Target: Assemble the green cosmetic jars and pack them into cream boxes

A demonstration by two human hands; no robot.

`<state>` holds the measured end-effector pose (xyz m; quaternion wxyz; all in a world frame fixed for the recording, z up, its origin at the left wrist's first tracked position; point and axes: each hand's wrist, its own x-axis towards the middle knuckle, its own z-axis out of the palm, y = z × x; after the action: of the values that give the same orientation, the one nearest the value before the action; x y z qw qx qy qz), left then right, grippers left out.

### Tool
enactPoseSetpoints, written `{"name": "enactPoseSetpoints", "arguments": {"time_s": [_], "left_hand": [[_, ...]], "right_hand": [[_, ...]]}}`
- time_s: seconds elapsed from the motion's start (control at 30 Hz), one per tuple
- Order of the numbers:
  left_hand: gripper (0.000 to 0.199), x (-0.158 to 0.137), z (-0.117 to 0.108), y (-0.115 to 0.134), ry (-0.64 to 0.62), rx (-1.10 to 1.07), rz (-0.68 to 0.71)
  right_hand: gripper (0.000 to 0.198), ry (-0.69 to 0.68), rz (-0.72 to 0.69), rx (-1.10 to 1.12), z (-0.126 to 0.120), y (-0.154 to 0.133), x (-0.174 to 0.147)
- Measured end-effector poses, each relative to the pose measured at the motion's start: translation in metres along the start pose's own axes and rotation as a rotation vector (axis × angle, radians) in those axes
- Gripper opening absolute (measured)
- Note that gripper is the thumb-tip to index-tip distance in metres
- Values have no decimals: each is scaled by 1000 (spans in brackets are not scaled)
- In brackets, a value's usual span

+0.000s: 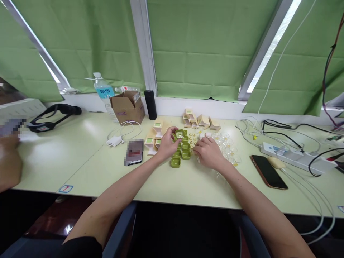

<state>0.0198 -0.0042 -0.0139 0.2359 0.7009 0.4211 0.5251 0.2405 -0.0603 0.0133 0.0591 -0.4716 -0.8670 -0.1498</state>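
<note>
Landmark: I take the green cup rows (186, 155), square cups standing in columns on the pale table (182, 193), as my reference.
Left hand: my left hand (167, 144) is at the far left of the rows, its thumb and fingers closed narrowly around a green square cup (180, 134).
Held cup: it sits at the far end of the rows, with something pale showing inside.
Right hand: my right hand (208, 150) is right of the rows, fingers bent down toward the table; I cannot tell whether they pinch anything.
Small pieces: little pale-yellow pieces (191, 137) lie in lines just right of the rows, between them and my right hand.
Clear domes: a cluster of transparent plastic domes (228, 143) is farther right of the rows, beside my right hand.
Folded card: card boxes (158, 127) stand left of the rows, more cream card pieces (203, 121) behind them.
Phones: one smartphone (134, 152) lies left of the rows, a black-screened phone (268, 172) well to their right.
Behind left: a brown cardboard carton (128, 108) and a black cylinder (150, 104) stand beyond the rows, leftward.
</note>
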Motion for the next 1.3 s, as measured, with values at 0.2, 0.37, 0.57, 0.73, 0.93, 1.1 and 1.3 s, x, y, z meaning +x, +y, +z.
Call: {"name": "enactPoseSetpoints", "arguments": {"time_s": [0.2,0.37,0.57,0.73,0.93,1.1,1.3], "left_hand": [[42,0,-3,0,1,27,-35],[42,-2,-3,3,-11,14,-18],[42,-5,-2,6,-33,15,11],[42,-6,-2,7,-42,5,2],[43,-6,-1,7,-38,-18,24],[43,-6,-1,7,-41,-15,31],[42,-6,0,8,-38,-14,41]], "right_hand": [[35,-64,-27,6,0,-7,-3],[38,-82,-23,6,2,-7,-4],[33,-87,-23,-13,2,-8,-3],[32,-89,-26,-17,4,-8,-3],[33,-95,-21,-16,5,-8,-3],[31,-102,-21,-21,5,-9,-4],[28,-102,-27,-22,1,-5,-4]]}}
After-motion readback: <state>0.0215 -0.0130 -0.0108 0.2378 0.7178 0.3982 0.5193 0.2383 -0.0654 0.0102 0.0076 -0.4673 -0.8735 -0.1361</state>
